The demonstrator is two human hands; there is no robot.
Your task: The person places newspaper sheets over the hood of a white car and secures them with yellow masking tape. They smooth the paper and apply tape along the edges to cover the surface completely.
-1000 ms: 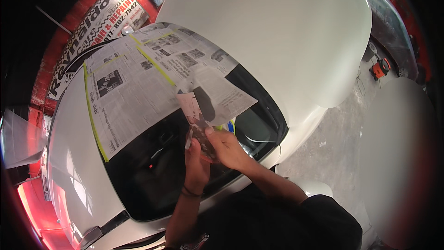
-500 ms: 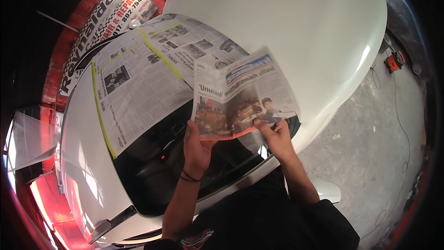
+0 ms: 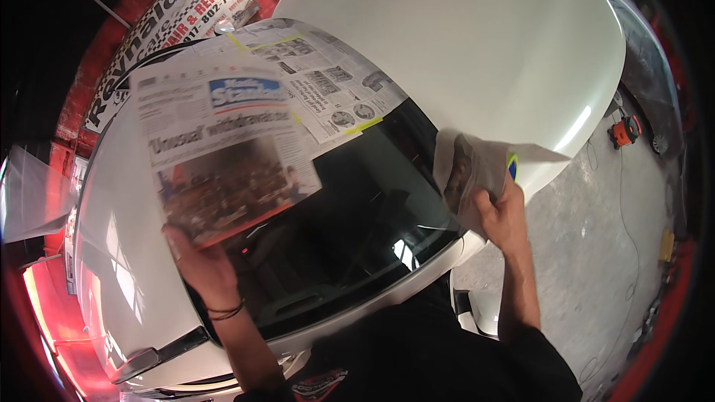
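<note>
at eight o'clock we see the left hand (image 3: 204,262), fingers grasping a newspaper page (image 3: 227,179) at nine; centrally, dark car glass (image 3: 350,216); at three, a crumpled sheet (image 3: 463,171), clasped by the right hand (image 3: 508,216) toward four.

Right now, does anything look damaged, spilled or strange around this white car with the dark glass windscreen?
One oddity: the grey printed newspaper piece in the right hand looks bent and bunched, whereas the newspaper sheet with the blue heading, at the left hand, looks nearly flat. No spill shows.
</note>
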